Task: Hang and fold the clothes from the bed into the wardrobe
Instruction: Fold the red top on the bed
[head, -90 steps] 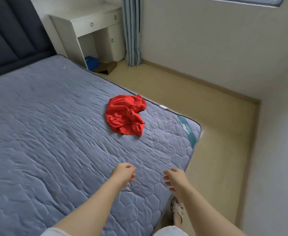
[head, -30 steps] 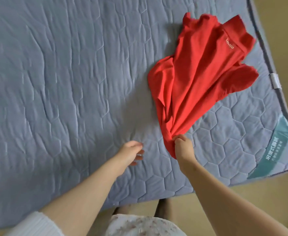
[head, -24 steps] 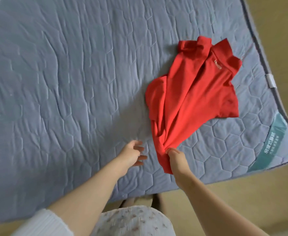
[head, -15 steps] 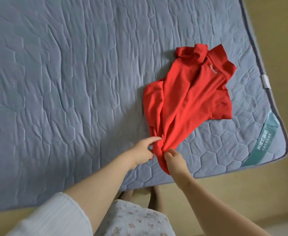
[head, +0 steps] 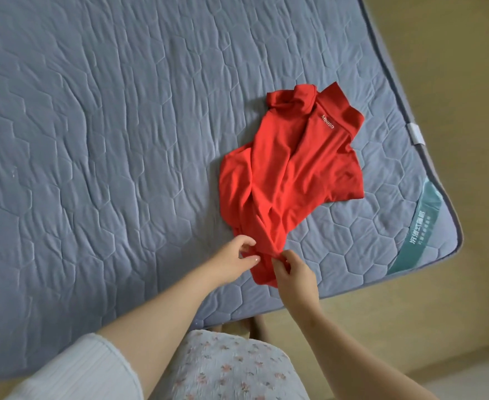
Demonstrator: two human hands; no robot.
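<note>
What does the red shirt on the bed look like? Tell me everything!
The red shirt is bright, soft-looking fabric with a collar at its far end and small white lettering, MINISO, beside it. It lies crumpled and creased on the grey quilted mattress, near the corner, not spread flat or folded. Its near end is bunched into a narrow strip, which the left hand and the right hand both pinch.

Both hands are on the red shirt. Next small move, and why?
Probably draw the left hand and right hand apart along the hem: they pinch the bunched near end of the red shirt close together, which lies crumpled on the mattress.
</note>
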